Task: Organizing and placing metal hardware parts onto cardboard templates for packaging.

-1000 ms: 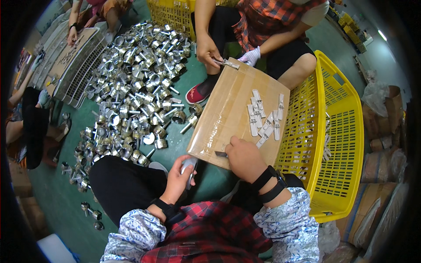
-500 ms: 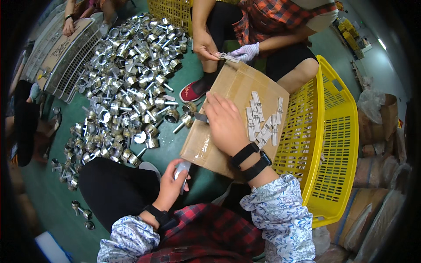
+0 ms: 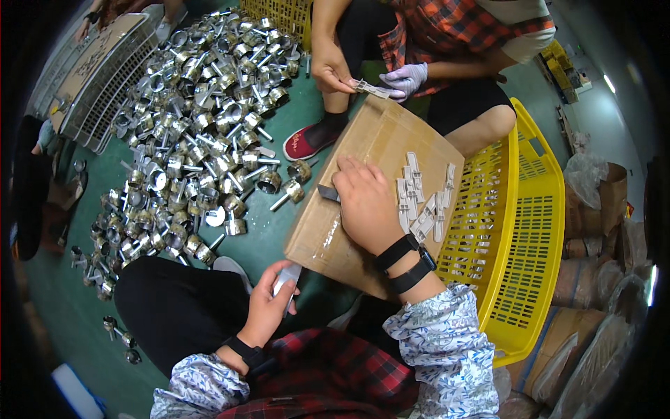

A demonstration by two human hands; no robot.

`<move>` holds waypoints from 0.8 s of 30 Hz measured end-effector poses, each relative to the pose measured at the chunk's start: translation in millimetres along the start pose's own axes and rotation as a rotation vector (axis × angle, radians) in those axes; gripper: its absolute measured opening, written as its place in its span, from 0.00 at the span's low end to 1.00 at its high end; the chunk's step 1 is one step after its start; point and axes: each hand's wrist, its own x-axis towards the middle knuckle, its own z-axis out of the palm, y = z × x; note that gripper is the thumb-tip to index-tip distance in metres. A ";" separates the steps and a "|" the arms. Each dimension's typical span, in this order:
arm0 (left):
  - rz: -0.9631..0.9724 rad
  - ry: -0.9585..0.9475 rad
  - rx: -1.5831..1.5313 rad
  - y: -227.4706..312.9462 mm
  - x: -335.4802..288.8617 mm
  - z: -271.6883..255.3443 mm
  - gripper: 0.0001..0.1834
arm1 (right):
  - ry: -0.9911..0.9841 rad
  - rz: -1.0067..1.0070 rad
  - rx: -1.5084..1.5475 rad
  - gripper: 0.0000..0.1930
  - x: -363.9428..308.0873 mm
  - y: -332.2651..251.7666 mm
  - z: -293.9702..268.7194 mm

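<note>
From the head view, looking down, we had our right hand (image 3: 366, 206) stretched out flat over the taped brown cardboard sheet (image 3: 363, 143), fingers curled loosely on a small dark flat metal piece (image 3: 328, 193) near the sheet's left edge; the grip looked light, though the palm hid how far the fingers closed. We judged the cardboard served as a lap bench, propped between our knees and the yellow slotted plastic crate (image 3: 534, 230), so parts stayed within easy reach. A loose cluster of pale grey flat strips (image 3: 419, 202) lay on its right side, just beside our wrist, probably stock for picking. Our left hand (image 3: 269, 307) sat low by the dark trouser leg, closed round a small whitish piece (image 3: 287, 278), perhaps kept ready there. To the left, a big heap of shiny metal cylindrical parts (image 3: 202, 140) spread across the green floor (image 3: 56, 314). Opposite us, another person's hands (image 3: 370, 77) pinched a similar strip at the cardboard's far edge.
</note>
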 end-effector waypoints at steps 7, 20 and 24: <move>-0.024 0.004 0.006 8.1 -6.1 0.2 0.20 | -0.062 0.034 0.002 0.09 -2.0 0.4 -1.4; -0.019 0.035 -0.056 10.0 -11.2 -1.0 0.21 | -0.072 0.037 0.011 0.10 -0.8 -0.5 -0.2; -0.037 0.023 -0.048 9.2 -12.3 1.6 0.21 | -0.072 0.032 0.005 0.10 -1.3 0.0 -0.9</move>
